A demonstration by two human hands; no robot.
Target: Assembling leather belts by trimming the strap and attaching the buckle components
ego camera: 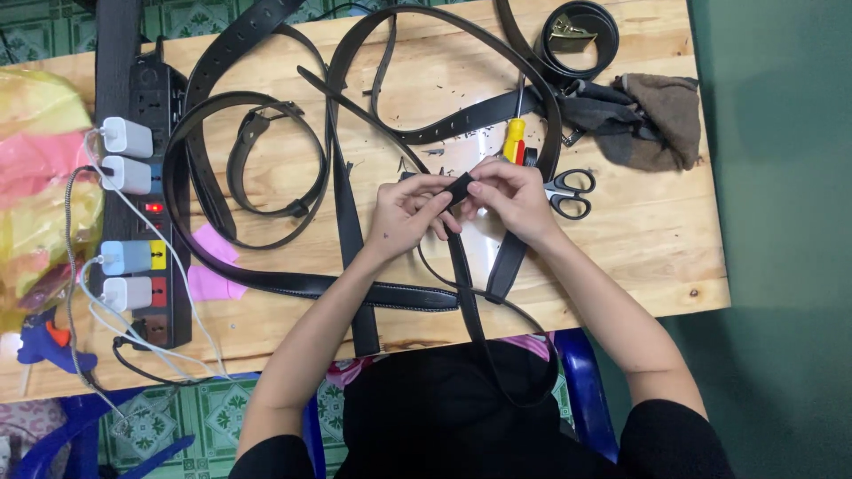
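Belt end pinched between both hands above the table.
Left hand and right hand grip it (scissors and screwdriver lie just beside); work looks midway, other belts lying around.

Packaging shows only at the bench's left edge: a heap of crinkled plastic bags, translucent yellow with a pink one between them, lying just beside the black power strip. Two small pink paper slips, blank as far as can be told, lie near the strip's right side. No screens or signs show.
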